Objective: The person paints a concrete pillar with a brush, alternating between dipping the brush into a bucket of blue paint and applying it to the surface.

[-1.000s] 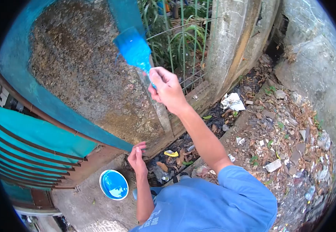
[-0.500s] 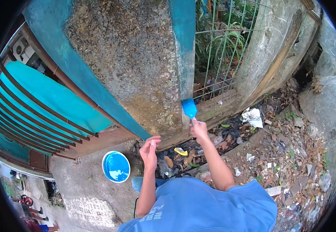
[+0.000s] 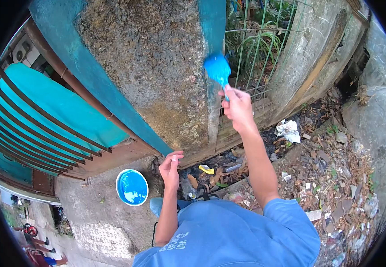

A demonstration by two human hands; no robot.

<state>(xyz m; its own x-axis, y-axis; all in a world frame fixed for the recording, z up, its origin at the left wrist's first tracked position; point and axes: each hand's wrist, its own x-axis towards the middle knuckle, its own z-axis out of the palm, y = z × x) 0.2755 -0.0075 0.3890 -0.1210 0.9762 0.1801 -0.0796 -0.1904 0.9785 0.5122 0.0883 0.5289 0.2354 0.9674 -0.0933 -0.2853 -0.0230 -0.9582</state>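
Note:
My right hand (image 3: 238, 108) is closed round the handle of a blue paintbrush (image 3: 218, 69). The wide bristles, coated in bright blue, are against the teal-painted edge strip (image 3: 212, 26) of the rough stone pillar (image 3: 144, 58). My left hand (image 3: 170, 170) hangs in front of the pillar's base, holding nothing, its fingers loosely bent and partly apart. To its left, on the concrete ground, stands a round white-rimmed tub of blue paint (image 3: 132, 187).
A green wire fence (image 3: 264, 49) with plants behind it adjoins the pillar. Rubble, leaves and litter (image 3: 317, 178) cover the ground at the right. Brown metal bars (image 3: 46, 129) front a turquoise sheet at the left. People stand at the far lower left.
My right hand has moved up along the pillar's edge strip with the paintbrush, from near its foot to higher up. My left hand has barely moved.

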